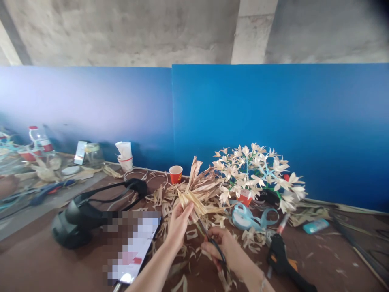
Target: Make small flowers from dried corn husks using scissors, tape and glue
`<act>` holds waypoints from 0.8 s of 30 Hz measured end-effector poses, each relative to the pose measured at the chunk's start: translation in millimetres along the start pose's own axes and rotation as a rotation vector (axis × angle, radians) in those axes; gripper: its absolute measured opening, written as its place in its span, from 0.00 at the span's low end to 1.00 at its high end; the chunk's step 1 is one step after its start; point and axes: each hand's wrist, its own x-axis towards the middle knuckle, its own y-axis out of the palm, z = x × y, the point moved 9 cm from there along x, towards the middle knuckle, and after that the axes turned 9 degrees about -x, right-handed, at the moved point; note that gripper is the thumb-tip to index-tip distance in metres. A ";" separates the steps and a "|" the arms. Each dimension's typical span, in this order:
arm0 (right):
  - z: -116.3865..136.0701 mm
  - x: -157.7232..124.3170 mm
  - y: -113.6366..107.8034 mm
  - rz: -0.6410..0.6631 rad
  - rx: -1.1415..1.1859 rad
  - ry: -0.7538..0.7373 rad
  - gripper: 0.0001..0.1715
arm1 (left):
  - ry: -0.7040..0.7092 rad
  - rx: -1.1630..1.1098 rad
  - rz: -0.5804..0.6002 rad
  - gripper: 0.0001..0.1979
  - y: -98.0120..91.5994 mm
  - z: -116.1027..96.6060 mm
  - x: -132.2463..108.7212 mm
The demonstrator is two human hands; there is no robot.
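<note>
Your left hand [179, 220] pinched a corn husk [197, 204], your right hand [224, 244] gripped scissors [218, 247] — pale flowers [257, 181] far right looked finished, loose husks [209, 183] seemingly unshaped.

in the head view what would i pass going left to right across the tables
Red-capped bottle → propped-up phone → white cup with tissue in it → left hand → right hand holding scissors → glue gun.

Left hand [181, 214] pinching; right hand [220, 245] curled, nearer body.
</note>
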 end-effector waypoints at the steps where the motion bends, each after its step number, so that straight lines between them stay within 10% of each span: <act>1: 1.3 -0.4 -0.3 -0.006 -0.006 0.000 0.12 | 0.001 0.005 0.002 0.12 -0.2 0.3 0.3; 24: -8.4 5.6 1.6 -0.029 0.022 0.044 0.14 | -0.002 -0.028 -0.020 0.12 5.9 -1.8 -5.9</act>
